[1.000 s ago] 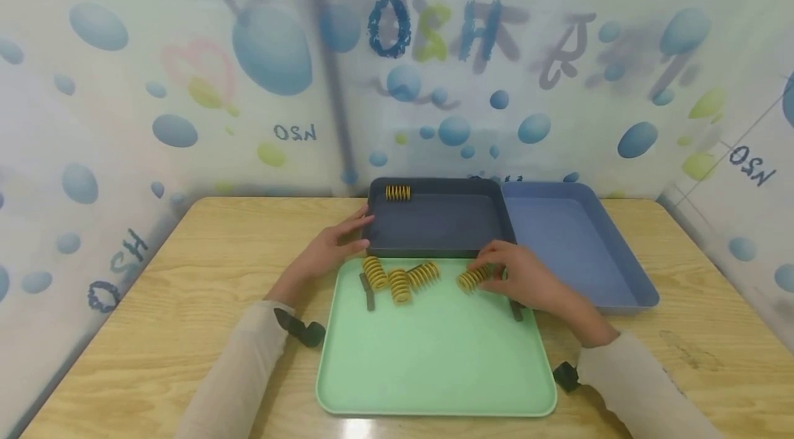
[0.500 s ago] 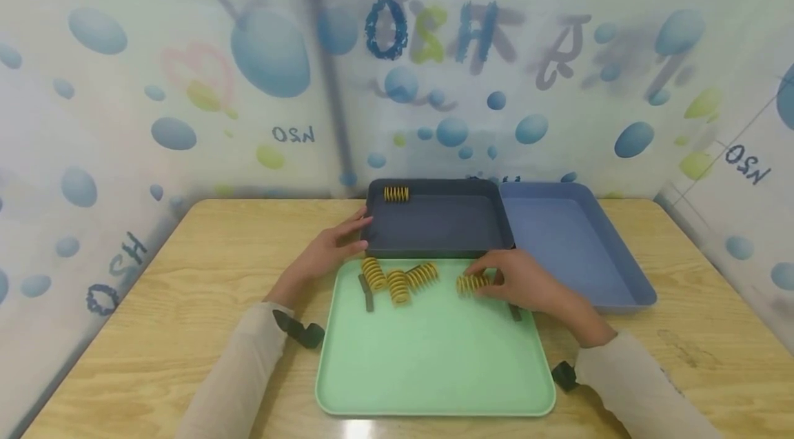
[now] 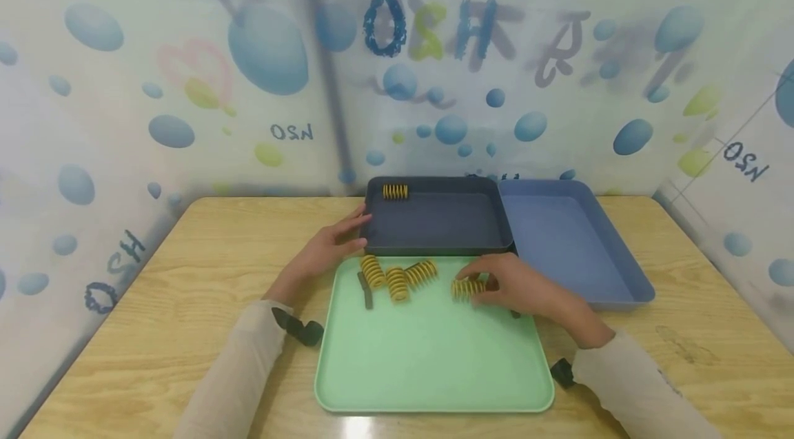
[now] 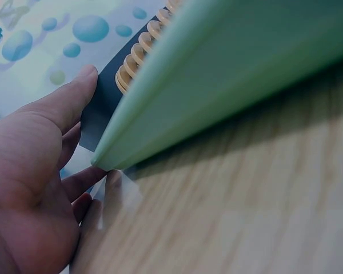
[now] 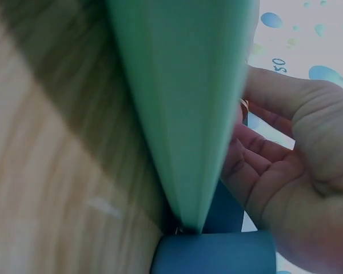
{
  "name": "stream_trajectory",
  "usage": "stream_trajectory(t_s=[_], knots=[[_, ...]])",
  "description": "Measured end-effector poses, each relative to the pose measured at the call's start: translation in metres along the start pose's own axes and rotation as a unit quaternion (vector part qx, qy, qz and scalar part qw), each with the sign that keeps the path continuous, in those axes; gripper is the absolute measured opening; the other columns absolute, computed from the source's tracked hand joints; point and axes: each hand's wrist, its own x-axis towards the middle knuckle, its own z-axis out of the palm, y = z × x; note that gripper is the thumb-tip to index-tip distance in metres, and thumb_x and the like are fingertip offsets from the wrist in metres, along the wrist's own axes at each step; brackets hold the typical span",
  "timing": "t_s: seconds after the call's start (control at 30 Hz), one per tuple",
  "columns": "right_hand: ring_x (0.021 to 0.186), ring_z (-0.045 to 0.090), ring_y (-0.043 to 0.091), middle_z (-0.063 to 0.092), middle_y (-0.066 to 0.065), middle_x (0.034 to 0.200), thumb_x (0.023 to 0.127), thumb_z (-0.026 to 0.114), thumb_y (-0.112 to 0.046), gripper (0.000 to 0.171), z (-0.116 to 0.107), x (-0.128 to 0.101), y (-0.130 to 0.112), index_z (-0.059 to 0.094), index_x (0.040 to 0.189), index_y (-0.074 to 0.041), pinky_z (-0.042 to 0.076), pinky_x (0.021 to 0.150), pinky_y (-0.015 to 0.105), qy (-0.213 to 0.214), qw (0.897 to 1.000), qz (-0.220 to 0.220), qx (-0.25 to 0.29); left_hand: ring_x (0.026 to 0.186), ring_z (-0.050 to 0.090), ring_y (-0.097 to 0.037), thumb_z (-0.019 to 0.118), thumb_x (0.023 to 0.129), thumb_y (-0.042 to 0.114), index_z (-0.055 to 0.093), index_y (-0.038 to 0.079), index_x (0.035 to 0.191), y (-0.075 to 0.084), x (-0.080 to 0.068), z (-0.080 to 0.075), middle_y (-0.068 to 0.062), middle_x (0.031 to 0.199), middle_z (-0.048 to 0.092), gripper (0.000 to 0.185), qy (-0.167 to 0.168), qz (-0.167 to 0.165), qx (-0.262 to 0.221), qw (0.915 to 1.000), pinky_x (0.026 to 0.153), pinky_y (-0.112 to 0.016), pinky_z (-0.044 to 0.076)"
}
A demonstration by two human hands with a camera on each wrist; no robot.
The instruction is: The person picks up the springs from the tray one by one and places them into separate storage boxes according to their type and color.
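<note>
My right hand [image 3: 524, 284] pinches a yellow coil spring [image 3: 464, 288] between thumb and fingers, over the back right of the green tray [image 3: 428, 360]. Toward that tray's back left lie three more springs: one upright-leaning spring [image 3: 397, 284], a second spring [image 3: 372, 272] and a third spring [image 3: 422, 273]. My left hand [image 3: 325, 246] rests its extended fingers against the left side of the dark grey tray [image 3: 443, 225]. One spring [image 3: 395, 191] lies inside, at the back left. In the right wrist view the green tray's edge mostly hides the held spring.
A blue tray [image 3: 558, 239] stands right of the dark one. On the green tray lies a dark strip [image 3: 366, 291]; another dark piece [image 3: 515, 313] shows under my right hand. Wooden table [image 3: 211, 253] surrounds the trays, with a patterned wall behind.
The pinched spring has turned from slanted to nearly level and shifted slightly left with my right hand. My left hand has stayed at the dark tray.
</note>
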Motion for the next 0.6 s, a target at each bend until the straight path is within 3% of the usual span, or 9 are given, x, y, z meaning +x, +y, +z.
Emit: stream_trajectory(t_s=[0.6], knots=[[0.079, 0.064, 0.008, 0.066, 0.003, 0.113, 0.085, 0.073, -0.015, 0.035, 0.0003, -0.0002, 0.0003, 0.066, 0.119, -0.010, 0.053, 0.069, 0.026, 0.001, 1.000, -0.014, 0.001, 0.143, 0.017, -0.023, 0.058, 0.096, 0.035, 0.041, 0.015, 0.146, 0.0030, -0.0007, -0.0007, 0.006, 0.158, 0.020, 0.057, 0.001, 0.002, 0.003, 1.0000, 0.113, -0.049, 0.016]])
